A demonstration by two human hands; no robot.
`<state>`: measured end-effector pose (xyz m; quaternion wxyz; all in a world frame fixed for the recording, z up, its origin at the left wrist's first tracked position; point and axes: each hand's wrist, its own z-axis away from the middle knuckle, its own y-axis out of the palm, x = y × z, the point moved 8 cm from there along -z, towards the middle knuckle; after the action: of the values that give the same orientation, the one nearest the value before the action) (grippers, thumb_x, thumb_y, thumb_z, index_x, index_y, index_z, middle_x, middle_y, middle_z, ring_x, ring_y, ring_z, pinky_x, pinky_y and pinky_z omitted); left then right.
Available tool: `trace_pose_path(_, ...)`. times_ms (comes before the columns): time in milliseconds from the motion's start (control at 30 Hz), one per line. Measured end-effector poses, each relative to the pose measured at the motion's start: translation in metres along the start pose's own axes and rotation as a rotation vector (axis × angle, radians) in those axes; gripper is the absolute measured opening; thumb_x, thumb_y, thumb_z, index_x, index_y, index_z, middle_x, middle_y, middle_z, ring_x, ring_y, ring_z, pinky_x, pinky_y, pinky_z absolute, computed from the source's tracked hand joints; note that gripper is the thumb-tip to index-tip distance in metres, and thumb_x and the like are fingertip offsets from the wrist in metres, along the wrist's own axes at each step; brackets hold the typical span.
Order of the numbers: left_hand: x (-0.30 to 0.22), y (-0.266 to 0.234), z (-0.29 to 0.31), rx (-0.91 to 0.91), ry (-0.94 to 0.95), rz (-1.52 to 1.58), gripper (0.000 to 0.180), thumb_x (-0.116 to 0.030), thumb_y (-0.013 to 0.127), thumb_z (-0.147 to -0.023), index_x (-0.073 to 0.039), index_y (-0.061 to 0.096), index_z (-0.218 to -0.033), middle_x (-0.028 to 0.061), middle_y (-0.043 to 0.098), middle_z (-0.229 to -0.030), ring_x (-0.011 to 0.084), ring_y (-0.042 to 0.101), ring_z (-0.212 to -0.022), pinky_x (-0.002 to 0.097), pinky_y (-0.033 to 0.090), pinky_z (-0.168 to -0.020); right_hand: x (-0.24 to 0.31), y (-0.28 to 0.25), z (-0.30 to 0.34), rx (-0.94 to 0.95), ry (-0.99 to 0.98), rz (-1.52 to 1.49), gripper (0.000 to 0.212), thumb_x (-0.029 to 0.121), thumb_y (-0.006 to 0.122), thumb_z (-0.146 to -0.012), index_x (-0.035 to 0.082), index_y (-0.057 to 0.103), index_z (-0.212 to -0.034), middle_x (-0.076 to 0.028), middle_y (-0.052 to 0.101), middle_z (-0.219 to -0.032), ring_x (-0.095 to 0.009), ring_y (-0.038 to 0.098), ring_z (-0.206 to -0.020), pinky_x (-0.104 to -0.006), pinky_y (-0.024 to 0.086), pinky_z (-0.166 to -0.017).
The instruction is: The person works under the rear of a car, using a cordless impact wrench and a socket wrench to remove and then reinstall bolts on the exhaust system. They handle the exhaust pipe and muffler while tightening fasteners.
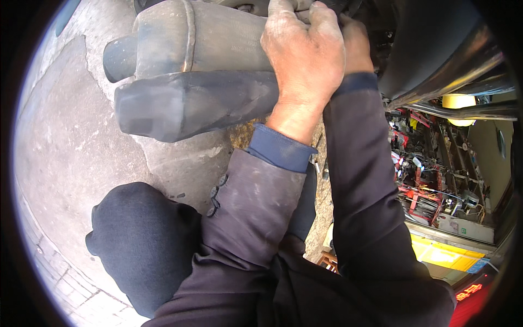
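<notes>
My left hand (308, 57) is at the top middle, its fingers curled inward and closed. Whatever they hold is hidden at the picture's upper edge. Just right of it and partly behind it, my right hand (357, 46) reaches to the same spot, its fingers mostly covered by the left. Beside the left hand lies a grey metal muffler-like canister (229, 35) with a raised seam band and a short dark pipe stub (120, 59) at its left end. Below it, a dark, dented, tapered metal casing (201, 103) runs alongside, close to my left wrist.
My bent knee (144, 245) in dark trousers is at lower left. Around it spreads cracked concrete ground (71, 141). A large dark curved body (430, 43) rises at right. Beyond it are shelves crowded with tools and parts (430, 174), a yellow panel (447, 252) and a red lit sign (471, 297).
</notes>
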<state>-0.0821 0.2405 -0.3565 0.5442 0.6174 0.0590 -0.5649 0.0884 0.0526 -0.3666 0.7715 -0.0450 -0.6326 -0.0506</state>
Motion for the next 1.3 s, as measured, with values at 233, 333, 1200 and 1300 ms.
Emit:
trace_pose_path(233,0.000,-0.001,-0.003,0.012,0.014,0.041,0.023,-0.016,0.058,-0.091,0.007,0.063,-0.092,0.0214,0.066,-0.079,0.0296,0.065,-0.076,0.0406,0.051,-0.073,0.001,-0.025,0.016,-0.078,0.061,-0.060,0.016,0.022,0.047,-0.102,0.012,0.055,-0.093,-0.006,0.060,-0.079,-0.017,0.057,-0.065,-0.0350,0.044,-0.060)
trace_pose_path(333,0.003,0.001,-0.001,0.020,-0.045,0.011,0.023,-0.016,0.058,-0.091,0.006,0.063,-0.092,0.0203,0.066,-0.078,0.0279,0.064,-0.076,0.0398,0.051,-0.072,-0.006,-0.048,0.027,0.039,0.201,0.072,0.020,0.026,0.047,-0.103,0.014,0.053,-0.089,0.000,0.046,-0.065,-0.013,0.041,-0.050,-0.0302,0.033,-0.052)
trace_pose_path(1200,-0.005,-0.002,0.000,0.007,0.050,-0.001,0.023,-0.016,0.058,-0.091,0.007,0.062,-0.092,0.0218,0.067,-0.080,0.0300,0.065,-0.076,0.0407,0.051,-0.072,-0.011,-0.068,0.033,0.113,0.255,-0.143,0.024,0.028,0.045,-0.106,0.013,0.047,-0.087,0.003,0.037,-0.056,-0.011,0.028,-0.043,-0.0266,0.025,-0.045)
trace_pose_path(1300,-0.001,0.000,0.000,0.011,-0.014,0.003,0.023,-0.015,0.058,-0.091,0.007,0.062,-0.092,0.0207,0.067,-0.079,0.0288,0.065,-0.076,0.0403,0.051,-0.072,-0.012,-0.059,0.031,0.049,0.238,-0.130,0.021,0.025,0.042,-0.105,0.013,0.044,-0.087,0.003,0.038,-0.057,-0.011,0.029,-0.043,-0.0269,0.027,-0.046)
